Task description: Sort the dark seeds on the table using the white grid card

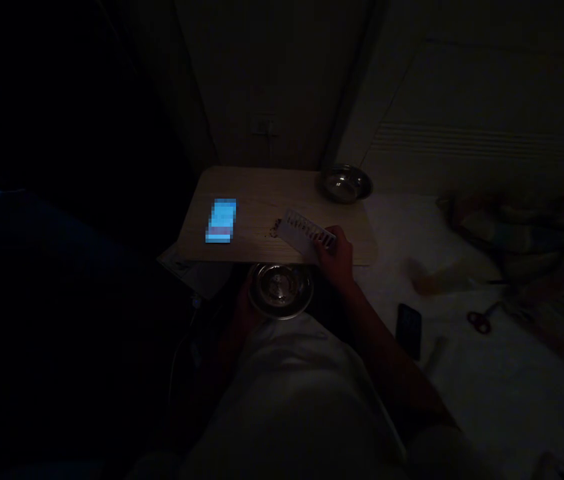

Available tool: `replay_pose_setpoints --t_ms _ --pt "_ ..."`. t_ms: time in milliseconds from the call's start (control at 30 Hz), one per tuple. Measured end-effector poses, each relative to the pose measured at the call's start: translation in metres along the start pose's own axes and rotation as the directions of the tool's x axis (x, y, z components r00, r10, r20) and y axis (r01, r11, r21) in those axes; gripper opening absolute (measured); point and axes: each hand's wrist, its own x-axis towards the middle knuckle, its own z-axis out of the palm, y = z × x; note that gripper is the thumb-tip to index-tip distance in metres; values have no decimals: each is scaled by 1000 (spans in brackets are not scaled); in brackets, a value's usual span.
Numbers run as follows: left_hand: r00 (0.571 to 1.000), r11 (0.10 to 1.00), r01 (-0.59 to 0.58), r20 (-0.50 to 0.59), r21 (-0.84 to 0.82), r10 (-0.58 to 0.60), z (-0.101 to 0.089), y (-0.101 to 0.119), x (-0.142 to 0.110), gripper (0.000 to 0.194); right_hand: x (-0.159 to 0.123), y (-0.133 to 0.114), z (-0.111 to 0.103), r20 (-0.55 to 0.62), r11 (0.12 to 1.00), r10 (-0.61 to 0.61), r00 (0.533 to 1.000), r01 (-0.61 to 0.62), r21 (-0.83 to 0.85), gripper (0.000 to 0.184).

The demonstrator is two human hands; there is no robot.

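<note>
Possibly, tilting the white slotted tray (298,233) in the right hand (337,257) could scatter the dark bits (275,228) (they lie loose). The left hand (248,308) seemingly grasps the metal bowl (282,307).

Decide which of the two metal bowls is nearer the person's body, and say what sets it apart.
The near bowl, just below the table, with the left hand at its side; the far bowl sits at the far right corner.

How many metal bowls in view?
2. Far bowl: at the wooden tabletop's far right corner. Near bowl: held in the left hand, by the tabletop's near edge. Darkness may hide others.
</note>
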Motion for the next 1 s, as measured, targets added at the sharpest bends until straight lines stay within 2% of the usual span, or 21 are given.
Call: replay_pose_setpoints --t_ms 67,100,233,367,500,567,633,867,1000 --pt "991 991 -133 -26 32 134 -1 1 2 40 1 1 -2 24 1000 -7 1000 7 1 16" --pt "986 986 -163 -36 36 164 -1 2 3 35 1 1 -3 39 1000 -8 999 8 1 16" --pt "989 991 -136 -54 -4 135 1 4 8 24 3 2 -2 34 1000 -5 999 5 -7 17" --pt "992 992 -120 -33 -48 119 -1 2 10 32 3 1 -2 49 1000 -12 999 13 -19 17" --pt "993 991 -97 -71 -91 91 -9 -5 20 29 3 3 -2 48 1000 -19 999 19 -14 17" --pt "999 993 -9 -53 -120 3 -14 -8 26 33 3 5 -3 21 999 -21 1000 21 -25 18" --pt "1000 991 16 -24 -131 -20 -16 -10 29 36 4 5 -3 18 999 -27 999 27 -30 17" --pt "997 995 -81 -19 -62 80 1 -3 16 35 5 5 -4 83 999 -42 996 43 -1 16" --pt "994 993 -95 -55 -68 91 0 -2 18 31 5 4 -4 84 999 -37 996 37 3 16"
